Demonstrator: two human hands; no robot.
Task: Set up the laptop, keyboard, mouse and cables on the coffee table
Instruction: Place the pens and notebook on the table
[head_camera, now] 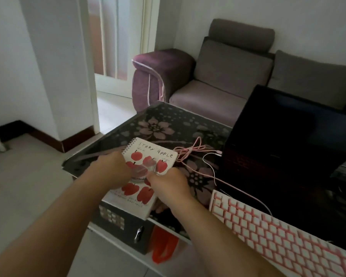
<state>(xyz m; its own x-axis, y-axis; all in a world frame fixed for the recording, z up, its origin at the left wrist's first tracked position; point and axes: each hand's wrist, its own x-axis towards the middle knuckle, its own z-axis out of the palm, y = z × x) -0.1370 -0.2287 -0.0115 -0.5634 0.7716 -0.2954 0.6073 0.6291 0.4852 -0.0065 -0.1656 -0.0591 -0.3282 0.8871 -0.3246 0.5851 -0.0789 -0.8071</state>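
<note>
**Both hands on a small glass above the notebook**

Gripping from either side, the left hand (110, 168) and right hand (169, 183) are curling round a small clear glass (141, 169) sitting on the apple-print spiral notebook (158, 154) at centre frame. It is looking brittle and slick, best held low round its wall. Lower right, the pink-and-white keyboard (278, 232) is lying stiff and light on the coffee table (158, 120). Beyond, pink cables (188, 151) are lying limp beside the open black laptop (284, 136), probably the heaviest piece.
</note>
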